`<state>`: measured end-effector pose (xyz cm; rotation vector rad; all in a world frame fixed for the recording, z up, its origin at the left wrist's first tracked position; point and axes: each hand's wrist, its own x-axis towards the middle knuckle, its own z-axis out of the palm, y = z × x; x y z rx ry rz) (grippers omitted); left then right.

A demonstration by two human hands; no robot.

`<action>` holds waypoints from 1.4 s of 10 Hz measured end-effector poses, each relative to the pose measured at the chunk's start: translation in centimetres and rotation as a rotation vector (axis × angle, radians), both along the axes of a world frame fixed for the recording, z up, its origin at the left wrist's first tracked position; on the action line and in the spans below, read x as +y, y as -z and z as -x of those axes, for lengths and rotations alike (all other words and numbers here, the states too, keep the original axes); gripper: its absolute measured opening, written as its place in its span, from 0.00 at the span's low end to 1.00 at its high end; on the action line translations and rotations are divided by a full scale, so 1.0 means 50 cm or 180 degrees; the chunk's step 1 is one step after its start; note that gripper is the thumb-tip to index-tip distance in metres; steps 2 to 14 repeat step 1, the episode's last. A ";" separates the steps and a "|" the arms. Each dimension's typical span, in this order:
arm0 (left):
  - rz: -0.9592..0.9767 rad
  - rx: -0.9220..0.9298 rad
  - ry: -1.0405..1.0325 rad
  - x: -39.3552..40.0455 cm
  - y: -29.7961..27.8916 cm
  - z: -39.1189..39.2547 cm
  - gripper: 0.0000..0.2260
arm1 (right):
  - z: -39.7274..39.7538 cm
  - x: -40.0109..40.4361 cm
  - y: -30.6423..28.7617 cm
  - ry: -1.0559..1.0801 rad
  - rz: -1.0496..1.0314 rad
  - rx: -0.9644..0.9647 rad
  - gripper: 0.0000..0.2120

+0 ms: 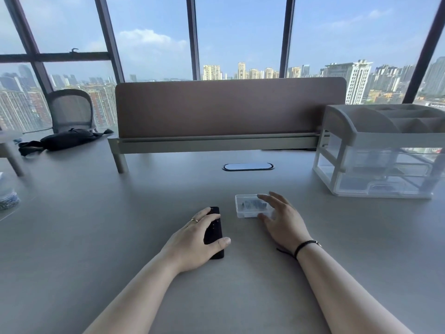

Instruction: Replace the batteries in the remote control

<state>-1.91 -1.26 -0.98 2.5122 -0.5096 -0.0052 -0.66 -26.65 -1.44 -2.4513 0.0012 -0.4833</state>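
The black remote control (213,231) lies on the grey desk (96,225), low of centre in the view, its long axis running toward 12 o'clock, button face up. The left hand (195,239) rests over it: fingers curled across the left edge and top, thumb pressed to the right edge near the lower end. This reads as a light clasp; the remote is not lifted.

At 2 o'clock from the remote, just beside it, sits a small clear plastic case (251,205). Dark and pale contents show through the lid, probably the spare batteries; this cannot be confirmed. The right hand (281,218) has fingers spread open, fingertips touching the case's right end, thumb at its near edge. It is not closed on the case.

Assessment: the task is at its start. The battery cover, presumably on the underside, is not yet exposed.

Recommendation: grip the remote by both long edges, turn it face down, and slide the cover off with the thumb while the other hand steadies the body. Hold the clear case flat when opening it so the contents do not spill.

Markings: no brand, label or lettering is legible on the remote or the case. Small light marks on the remote's buttons are too small to read.
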 end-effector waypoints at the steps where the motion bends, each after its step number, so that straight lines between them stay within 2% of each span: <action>1: 0.0489 -0.0031 -0.0116 0.007 0.002 -0.002 0.34 | 0.016 0.005 -0.011 0.0227 -0.0325 -0.0045 0.29; 14: 0.0489 -0.0031 -0.0116 0.007 0.002 -0.002 0.34 | 0.016 0.005 -0.011 0.0227 -0.0325 -0.0045 0.29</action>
